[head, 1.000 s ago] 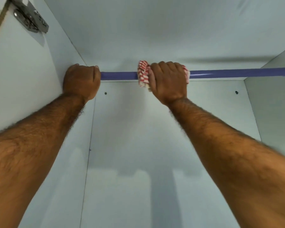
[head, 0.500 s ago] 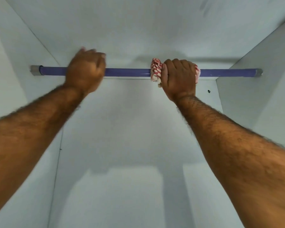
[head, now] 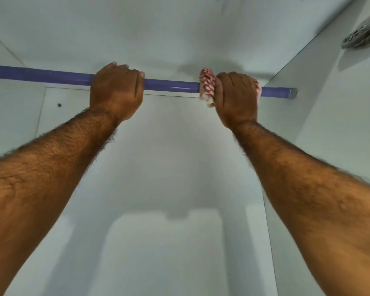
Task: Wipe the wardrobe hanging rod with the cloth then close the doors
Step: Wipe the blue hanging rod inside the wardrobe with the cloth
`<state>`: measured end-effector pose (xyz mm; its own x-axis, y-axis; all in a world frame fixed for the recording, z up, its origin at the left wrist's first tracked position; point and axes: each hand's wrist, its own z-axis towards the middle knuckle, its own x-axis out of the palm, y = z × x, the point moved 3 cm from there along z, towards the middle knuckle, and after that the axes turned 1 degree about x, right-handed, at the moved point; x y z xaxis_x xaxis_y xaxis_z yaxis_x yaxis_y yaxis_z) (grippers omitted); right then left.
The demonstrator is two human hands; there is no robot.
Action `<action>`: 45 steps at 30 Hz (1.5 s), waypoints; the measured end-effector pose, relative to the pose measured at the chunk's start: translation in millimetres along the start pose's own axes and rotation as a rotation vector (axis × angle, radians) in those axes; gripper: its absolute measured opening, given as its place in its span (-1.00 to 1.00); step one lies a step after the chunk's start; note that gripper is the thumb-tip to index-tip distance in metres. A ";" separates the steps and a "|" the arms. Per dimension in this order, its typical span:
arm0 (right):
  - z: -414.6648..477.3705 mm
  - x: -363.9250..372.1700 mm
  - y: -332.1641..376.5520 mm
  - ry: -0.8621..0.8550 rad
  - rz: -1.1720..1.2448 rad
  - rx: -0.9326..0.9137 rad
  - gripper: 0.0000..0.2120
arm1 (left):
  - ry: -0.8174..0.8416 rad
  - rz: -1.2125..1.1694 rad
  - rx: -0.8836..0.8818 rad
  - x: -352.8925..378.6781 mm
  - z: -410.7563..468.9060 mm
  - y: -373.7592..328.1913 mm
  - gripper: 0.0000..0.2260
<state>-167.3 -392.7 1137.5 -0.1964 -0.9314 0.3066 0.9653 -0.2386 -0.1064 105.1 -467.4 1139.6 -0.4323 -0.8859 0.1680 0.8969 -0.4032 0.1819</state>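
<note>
A: So, what does the rod [head: 171, 85] look like?

B: It is a glossy purple bar running across the top of the white wardrobe interior [head: 179, 159], its right end seated in a metal socket [head: 293, 94] on the side wall.

A: And the hands?

B: The right hand [head: 236, 99] is fisted around the rod near that end, clamping a red-and-white checked cloth [head: 207, 89] against it. The left hand [head: 116, 92] is curled bare over the rod, well apart from the right.

A: Their pose?

B: Both forearms reach upward, knuckles facing the camera. A metal hinge [head: 363, 33] shows at the upper right.
</note>
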 end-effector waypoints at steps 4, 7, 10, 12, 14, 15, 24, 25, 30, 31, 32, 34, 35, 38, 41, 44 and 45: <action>-4.1 -5.3 -78.5 0.032 -0.057 0.114 -0.60 | -0.007 0.013 -0.030 -0.7 -0.8 -2.3 -0.54; -11.5 -12.0 -116.7 -0.006 -0.052 0.136 -0.58 | -0.031 -0.010 -0.024 -1.3 -2.1 -1.7 -0.57; -12.2 -9.4 -118.9 -0.023 -0.056 0.143 -0.59 | -0.041 -0.013 -0.030 -2.2 -4.0 -1.1 -0.57; -11.0 -8.3 -114.6 -0.030 -0.058 0.193 -0.58 | -0.043 -0.005 -0.032 -2.3 -3.2 -1.3 -0.56; -12.9 -7.6 -109.9 -0.041 -0.053 0.237 -0.58 | -0.051 0.001 -0.029 -2.2 -1.9 0.2 -0.56; -14.2 -7.8 -105.2 -0.052 -0.052 0.265 -0.58 | -0.049 0.004 -0.026 -2.5 -1.1 1.4 -0.56; -8.8 -1.6 40.1 -0.052 0.006 0.104 -0.62 | -0.002 -0.001 -0.027 -2.4 -1.8 2.6 -0.54; -8.1 0.3 61.5 -0.051 0.021 0.077 -0.61 | 0.003 -0.002 -0.021 -3.7 -1.7 3.1 -0.54; -0.4 9.2 122.8 0.019 0.061 0.047 -0.62 | 0.156 -0.040 0.027 -12.2 2.0 9.8 -0.55; 0.0 9.7 121.3 0.023 0.039 0.048 -0.61 | 0.175 -0.082 0.037 -15.1 1.2 16.0 -0.55; 0.1 10.2 119.9 0.027 0.024 0.044 -0.61 | 0.158 -0.110 0.036 -20.3 -1.6 27.4 -0.54; 0.0 10.3 117.5 0.017 0.034 0.039 -0.62 | 0.047 -0.079 0.008 -31.5 -11.9 63.1 -0.53; 0.4 10.0 118.5 0.002 0.056 0.050 -0.64 | 0.000 -0.038 -0.015 -37.5 -17.5 85.6 -0.53; -1.8 12.1 127.7 -0.035 0.083 0.107 -0.66 | -0.049 0.093 -0.117 -50.7 -33.8 157.1 -0.51; -5.5 15.2 154.0 -0.073 0.092 0.103 -0.66 | 0.009 0.236 -0.122 -59.7 -50.7 199.4 -0.40; -3.3 19.7 196.6 -0.090 0.127 0.101 -0.65 | -0.014 0.242 -0.120 -56.8 -57.2 205.9 -0.46; -1.8 21.8 213.7 -0.092 0.142 0.096 -0.65 | -0.040 0.233 -0.134 -55.6 -56.1 206.4 -0.46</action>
<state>34.4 -464.5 1119.8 -0.0453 -0.9238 0.3802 0.9950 -0.0757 -0.0653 319.5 -514.2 1113.4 -0.2142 -0.9496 0.2291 0.9757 -0.2191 0.0041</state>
